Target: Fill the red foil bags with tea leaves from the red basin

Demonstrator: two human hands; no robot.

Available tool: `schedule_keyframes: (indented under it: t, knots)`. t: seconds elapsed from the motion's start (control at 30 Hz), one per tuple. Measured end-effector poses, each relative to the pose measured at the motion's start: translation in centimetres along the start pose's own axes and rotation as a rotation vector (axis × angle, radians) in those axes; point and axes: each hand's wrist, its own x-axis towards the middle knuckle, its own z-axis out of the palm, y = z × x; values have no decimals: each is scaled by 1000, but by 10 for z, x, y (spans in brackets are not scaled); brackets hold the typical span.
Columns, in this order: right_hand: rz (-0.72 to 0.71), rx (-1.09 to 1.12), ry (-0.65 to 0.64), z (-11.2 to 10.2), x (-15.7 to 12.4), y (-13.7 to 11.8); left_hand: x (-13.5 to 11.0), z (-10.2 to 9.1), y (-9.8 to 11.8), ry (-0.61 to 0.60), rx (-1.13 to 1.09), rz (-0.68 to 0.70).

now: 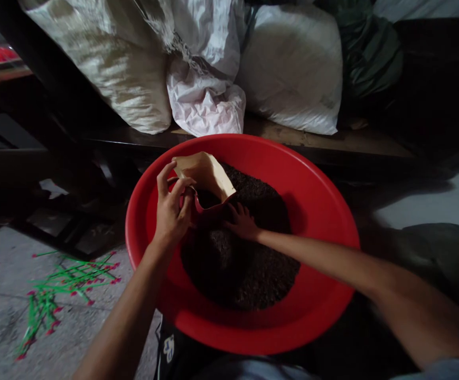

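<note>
A paper bag [209, 174] with a tan inside and a dark reddish outside stands with its mouth open in a wide red basin [316, 211]. My left hand [174, 203] grips the bag's left rim, fingers bent over its edge. Dark, loose, grainy stuff [245, 274], perhaps dried leaves, covers the basin's bottom, and some dark matter shows inside the bag. My right hand [243, 221] lies at the bag's right side with its fingers spread, low over the dark stuff. Its fingertips are in shadow, so whether they touch the bag I cannot tell.
Stuffed white sacks [292, 68] and a pinkish white sack [209, 105] rest on a low wooden ledge [356, 140] behind the basin. Thin green sticks with red ends [66, 285] lie scattered on the concrete floor at left. A dark wooden frame [55, 174] stands beyond them.
</note>
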Motion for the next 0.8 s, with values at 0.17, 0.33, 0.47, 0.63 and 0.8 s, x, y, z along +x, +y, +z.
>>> schedule_keyframes:
  t: [0.17, 0.33, 0.47, 0.63, 0.8]
  knots:
    - [-18, -442, -231, -11, -43, 4, -3, -3, -2, 24, 3, -19]
    - [-42, -351, -228, -31, -40, 13, -5, -4, -1, 12, -7, -40]
    - [-103, 153, 18, -66, -14, 9, -2, -3, 0, 10, -22, -47]
    - [-153, 857, 385, -131, 4, -62, 3, 0, 2, 2, -13, -16]
    - [-319, 1111, 232, -141, 14, -142, 1, -1, -1, -7, 11, 6]
